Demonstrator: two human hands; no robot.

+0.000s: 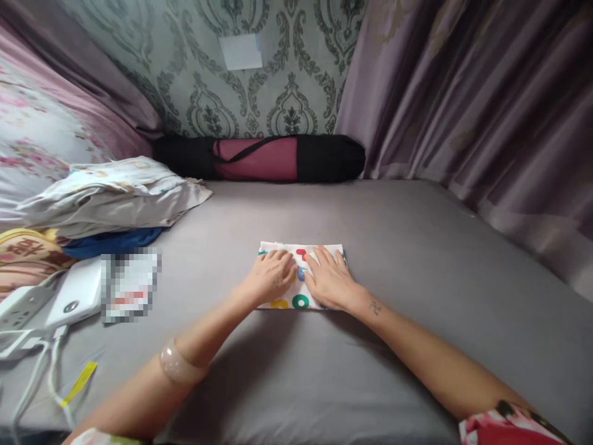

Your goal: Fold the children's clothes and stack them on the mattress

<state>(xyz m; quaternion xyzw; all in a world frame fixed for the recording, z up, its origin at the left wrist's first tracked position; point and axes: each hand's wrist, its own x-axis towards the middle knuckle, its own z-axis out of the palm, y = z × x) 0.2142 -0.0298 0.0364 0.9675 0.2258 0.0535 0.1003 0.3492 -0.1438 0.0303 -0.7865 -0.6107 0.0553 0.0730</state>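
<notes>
A white folded cloth (300, 301) with colourful ring and letter-like prints lies flat on the grey sheet, near the middle of the view. My left hand (274, 272) rests on the left part of the cloth, its fingers bent a little and apart, holding nothing. On the right part, my right hand (328, 277) lies palm down with fingers spread. The cloth's far edge shows beyond my fingertips.
Crumpled clothes (120, 191) are piled at the left, above a white power bank (76, 290), a power strip (23, 308), cables and a blurred packet (131, 287). A black and maroon bag (259, 158) lies along the wall. Purple curtains (445, 93) hang at the right.
</notes>
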